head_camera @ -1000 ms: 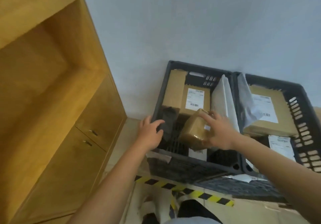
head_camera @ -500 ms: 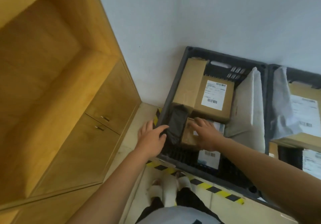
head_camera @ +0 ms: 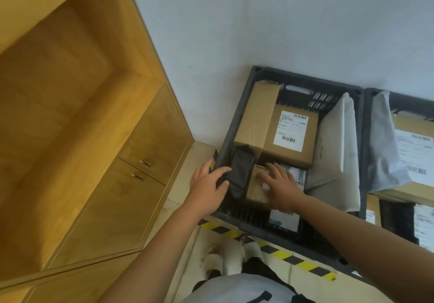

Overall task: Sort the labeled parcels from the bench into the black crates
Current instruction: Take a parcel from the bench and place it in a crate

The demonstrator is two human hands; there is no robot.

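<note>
A small brown taped parcel (head_camera: 254, 189) lies inside the left black crate (head_camera: 305, 84), near its front left corner. My right hand (head_camera: 279, 185) rests flat on top of it with fingers spread. My left hand (head_camera: 207, 185) grips the crate's left rim, thumb inside. Between the two hands stands a black-wrapped parcel (head_camera: 242, 166). Behind them sit a labeled cardboard box (head_camera: 291, 133) and a taller plain box (head_camera: 258, 112). A white mailer (head_camera: 333, 150) leans on the crate's right wall. Labeled parcels under my right hand are partly hidden.
A second black crate (head_camera: 399, 98) stands to the right, holding a grey mailer (head_camera: 385, 150) and a labeled box (head_camera: 413, 150). A wooden cabinet (head_camera: 145, 162) fills the left side. Yellow-black tape (head_camera: 281, 254) runs along the floor by my slippers (head_camera: 230, 253). A white wall is behind.
My right hand brought the small brown parcel down from above the crate and set it on the crate floor, then flattened on top. My left hand stayed on the rim.
</note>
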